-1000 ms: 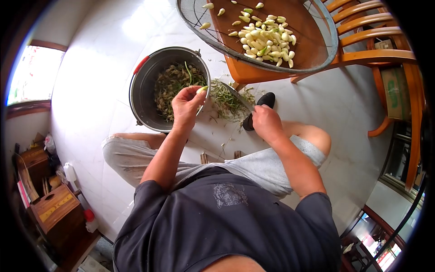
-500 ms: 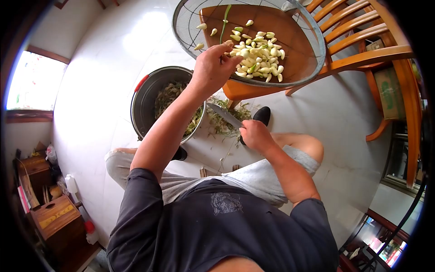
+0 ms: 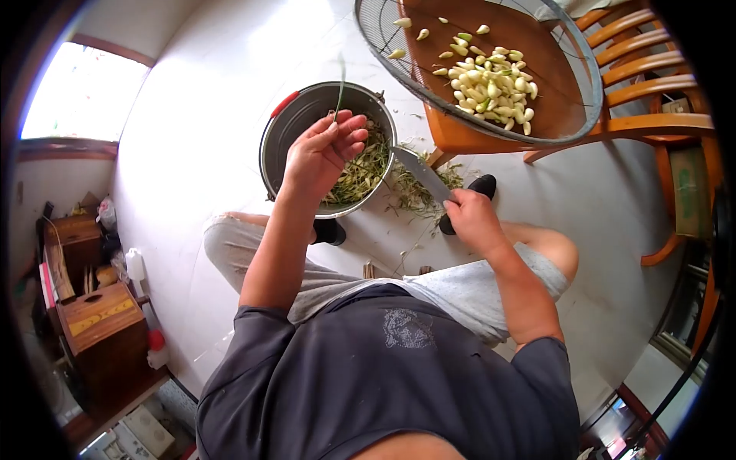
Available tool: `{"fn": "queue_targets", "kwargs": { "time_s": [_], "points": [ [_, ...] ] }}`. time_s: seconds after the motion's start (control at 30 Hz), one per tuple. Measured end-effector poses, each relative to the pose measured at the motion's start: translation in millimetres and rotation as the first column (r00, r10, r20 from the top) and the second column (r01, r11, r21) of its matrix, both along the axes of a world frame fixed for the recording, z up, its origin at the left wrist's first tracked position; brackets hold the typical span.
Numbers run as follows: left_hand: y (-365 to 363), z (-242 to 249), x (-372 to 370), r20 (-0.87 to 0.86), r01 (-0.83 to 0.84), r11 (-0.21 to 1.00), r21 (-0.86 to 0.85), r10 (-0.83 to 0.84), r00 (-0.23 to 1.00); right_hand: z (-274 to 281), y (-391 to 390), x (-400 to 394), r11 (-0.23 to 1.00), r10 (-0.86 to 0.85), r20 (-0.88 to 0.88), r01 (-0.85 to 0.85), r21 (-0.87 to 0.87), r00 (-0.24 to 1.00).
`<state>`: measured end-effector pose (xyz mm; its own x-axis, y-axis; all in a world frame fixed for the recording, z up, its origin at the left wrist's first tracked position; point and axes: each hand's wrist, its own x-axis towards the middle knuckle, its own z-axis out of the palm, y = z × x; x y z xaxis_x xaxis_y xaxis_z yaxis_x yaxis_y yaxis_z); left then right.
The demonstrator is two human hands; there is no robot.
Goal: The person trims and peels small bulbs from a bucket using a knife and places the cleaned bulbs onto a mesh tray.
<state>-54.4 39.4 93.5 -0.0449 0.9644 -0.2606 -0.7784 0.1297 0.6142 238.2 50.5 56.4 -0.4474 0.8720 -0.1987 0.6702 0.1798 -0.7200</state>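
My left hand (image 3: 326,149) is over the metal bucket (image 3: 270,165), its thumb and index finger pinching a thin green stalk (image 3: 340,93) that points upward. Dry peelings and green scraps (image 3: 369,165) lie in the bucket. In my right hand (image 3: 471,218) is a knife (image 3: 423,173), the blade pointing up and left beside the bucket's rim. Many peeled white cloves (image 3: 494,84) lie in a round mesh sieve (image 3: 595,80) at the upper right, away from both hands.
A wooden chair (image 3: 640,126) carries the sieve. More scraps (image 3: 418,188) lie on the floor between bucket and chair, near a black shoe (image 3: 483,185). Wooden boxes (image 3: 103,318) stand at the far left.
My left hand has moved from the sieve to over the bucket with the stalk in its fingers. The view has shifted, and my right hand still holds the knife.
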Motion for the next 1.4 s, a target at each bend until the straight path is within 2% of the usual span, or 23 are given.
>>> {"fn": "queue_targets", "kwargs": {
  "time_s": [0.03, 0.13, 0.2, 0.27, 0.3, 0.33, 0.37, 0.47, 0.5, 0.53, 0.57, 0.6, 0.67, 0.7, 0.77, 0.8, 0.87, 0.9, 0.97, 1.07, 1.23, 1.4],
  "points": [
    [-4, -13, -5, 0.076, 0.005, 1.0, -0.005, -0.005, 0.997, -2, 1, 1, 1.0, 0.004, -0.029, -0.004, 0.007, 1.0],
    [-19, -32, 2, 0.101, 0.012, 0.999, -0.049, -0.007, 0.995, -4, 3, 3, 0.999, -0.028, -0.021, 0.028, 0.04, 0.999],
    [-30, -37, 23, -0.004, 0.049, 0.985, -0.165, -0.05, 0.999, 4, 3, 4, 0.997, -0.071, -0.008, 0.071, 0.044, 0.997],
    [-38, -51, 46, -0.162, 0.155, 0.947, -0.28, -0.206, 0.965, 5, 5, 6, 0.991, -0.13, -0.027, 0.13, -0.016, 0.991],
    [-40, -60, 58, -0.394, 0.194, 0.928, -0.319, -0.316, 0.863, -2, 7, 10, 0.991, -0.133, 0.0, 0.133, -0.002, 0.991],
    [-42, -71, 66, -0.591, 0.222, 0.903, -0.368, -0.412, 0.693, -6, 7, 13, 0.989, -0.146, -0.02, 0.146, -0.004, 0.989],
    [-43, -78, 69, -0.778, 0.208, 0.895, -0.394, -0.445, 0.443, -3, 7, 14, 0.987, -0.162, -0.04, 0.162, -0.004, 0.986],
    [-42, -89, 57, -0.937, 0.051, 0.966, -0.255, -0.26, 0.234, 1, 9, 17, 0.982, -0.188, -0.046, 0.187, -0.017, 0.981],
    [-34, -82, 43, -0.933, 0.017, 0.953, -0.302, -0.299, 0.201, 3, 9, 18, 0.982, -0.186, -0.037, 0.185, -0.028, 0.982],
    [-26, -88, 26, -0.959, -0.051, 0.969, -0.24, -0.229, 0.167, 5, 10, 18, 0.982, -0.184, -0.028, 0.182, -0.041, 0.983],
    [-18, -91, 10, -0.96, -0.139, 0.957, -0.255, -0.234, 0.153, 4, 10, 17, 0.987, -0.162, -0.032, 0.162, -0.006, 0.986],
    [-9, -110, -16, -0.96, -0.157, 0.948, -0.276, -0.264, 0.093, 4, 10, 16, 0.99, -0.14, -0.037, 0.141, 0.028, 0.989],
    [7, -147, -58, -0.864, -0.18, 0.845, -0.503, -0.498, 0.077, 3, 10, 15, 0.993, -0.11, -0.022, 0.111, 0.041, 0.994],
    [18, -184, -85, -0.736, 0.027, 0.749, -0.662, -0.643, -0.212, 3, 9, 14, 0.995, -0.101, -0.003, 0.101, 0.019, 0.995],
    [16, -260, -129, -0.565, 0.089, 0.617, -0.782, -0.642, -0.518, 3, 9, 12, 0.996, -0.084, 0.015, 0.084, -0.026, 0.996],
    [9, -289, -145, -0.569, 0.007, 0.667, -0.745, -0.63, -0.528, 3, 9, 11, 0.996, -0.077, 0.015, 0.077, -0.049, 0.997],
    [8, -299, -146, -0.577, -0.093, 0.677, -0.73, -0.685, -0.445, 6, 10, 9, 0.996, -0.061, 0.01, 0.061, -0.063, 0.998],
    [9, -283, -133, -0.572, -0.109, 0.637, -0.763, -0.744, -0.345, 7, 10, 7, 0.997, -0.052, 0.004, 0.052, -0.056, 0.999],
    [11, -219, -94, -0.592, -0.28, 0.56, -0.779, -0.805, 0.037, 8, 11, 5, 0.998, -0.039, -0.001, 0.038, -0.05, 0.999],
    [3, -223, -75, -0.682, -0.418, 0.661, -0.623, -0.721, -0.125, 5, 13, -1, 0.998, -0.015, -0.002, 0.015, -0.062, 1.0],
    [4, -236, -74, -0.594, -0.395, 0.627, -0.671, -0.774, -0.218, 4, 11, 0, 0.997, 0.002, 0.027, 0.0, -0.071, 1.0],
    [0, -219, -81, -0.597, -0.351, 0.654, -0.67, -0.756, -0.268, 5, 11, 1, 0.999, 0.012, 0.004, -0.012, -0.033, 1.0]
  ]
}}
